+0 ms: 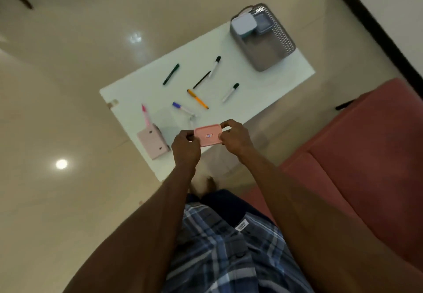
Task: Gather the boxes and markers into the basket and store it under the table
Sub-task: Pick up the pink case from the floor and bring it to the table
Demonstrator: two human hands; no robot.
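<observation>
Both hands pinched a flat pink rectangular plastic box by its short ends, the left hand on one side and the right hand on the other, holding it above the near edge of the white rectangular table. A pale pink box lay at the table's near left corner, with a pink marker just beyond it. Across the middle of the table lay a purple-capped marker, an orange pen, a dark green marker, a thin black pen and two white markers with dark caps. The grey perforated basket stood at the far right end, holding a white box and a grey box.
</observation>
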